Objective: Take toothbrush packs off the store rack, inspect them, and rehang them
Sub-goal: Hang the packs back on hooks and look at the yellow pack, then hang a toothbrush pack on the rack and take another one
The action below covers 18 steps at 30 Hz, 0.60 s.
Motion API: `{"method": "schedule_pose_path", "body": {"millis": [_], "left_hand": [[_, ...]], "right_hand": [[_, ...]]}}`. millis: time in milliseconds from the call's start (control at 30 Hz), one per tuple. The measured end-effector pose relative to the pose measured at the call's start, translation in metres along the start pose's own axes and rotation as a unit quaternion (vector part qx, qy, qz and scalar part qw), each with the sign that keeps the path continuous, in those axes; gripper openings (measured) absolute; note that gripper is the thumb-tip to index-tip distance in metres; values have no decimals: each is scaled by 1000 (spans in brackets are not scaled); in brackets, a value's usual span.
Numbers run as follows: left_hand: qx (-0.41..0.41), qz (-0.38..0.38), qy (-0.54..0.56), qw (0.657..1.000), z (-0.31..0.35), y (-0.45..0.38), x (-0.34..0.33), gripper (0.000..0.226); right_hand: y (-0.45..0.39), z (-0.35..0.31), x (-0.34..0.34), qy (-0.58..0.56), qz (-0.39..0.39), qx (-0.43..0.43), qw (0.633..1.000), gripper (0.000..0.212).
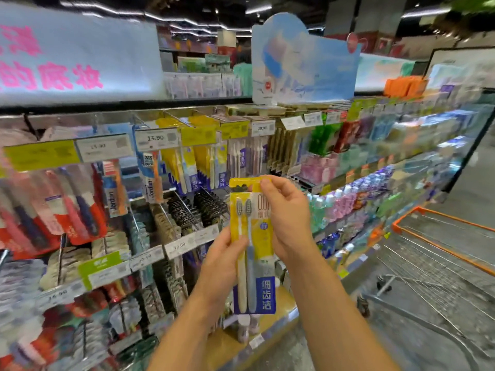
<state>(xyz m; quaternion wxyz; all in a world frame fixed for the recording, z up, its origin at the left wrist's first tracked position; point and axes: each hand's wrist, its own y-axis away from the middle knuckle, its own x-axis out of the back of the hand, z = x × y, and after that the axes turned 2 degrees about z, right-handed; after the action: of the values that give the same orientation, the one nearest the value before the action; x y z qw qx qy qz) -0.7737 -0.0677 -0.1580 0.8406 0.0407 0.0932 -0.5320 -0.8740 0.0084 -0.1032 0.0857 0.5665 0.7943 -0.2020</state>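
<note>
Both my forearms reach up from 6 o'clock. My left hand (226,253) pinches the yellow toothbrush pack (251,245) at its left edge, near the middle, fingers closed on it. My right hand (288,218) wraps its right side, thumb and forefinger clamped on the top corner. The pack stands upright at centre, off the rack (160,183) at 10 o'clock. An orange-rimmed trolley (442,250) sits at 3 o'clock.
</note>
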Motion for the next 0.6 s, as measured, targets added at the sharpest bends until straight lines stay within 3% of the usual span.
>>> {"method": "schedule_pose_path", "body": {"millis": [200,400,600], "left_hand": [[-16,49,-21,998,-2,-13,-22,27],[-29,102,-56,993,-5,-31,-8,27],[-37,130,-65,989,-10,-62,15,27]], "right_hand": [[-28,11,17,-17,-37,-15,999,2],[-53,29,2,-8,-89,-41,995,16],[-80,52,-24,5,-130,-61,990,15]]}}
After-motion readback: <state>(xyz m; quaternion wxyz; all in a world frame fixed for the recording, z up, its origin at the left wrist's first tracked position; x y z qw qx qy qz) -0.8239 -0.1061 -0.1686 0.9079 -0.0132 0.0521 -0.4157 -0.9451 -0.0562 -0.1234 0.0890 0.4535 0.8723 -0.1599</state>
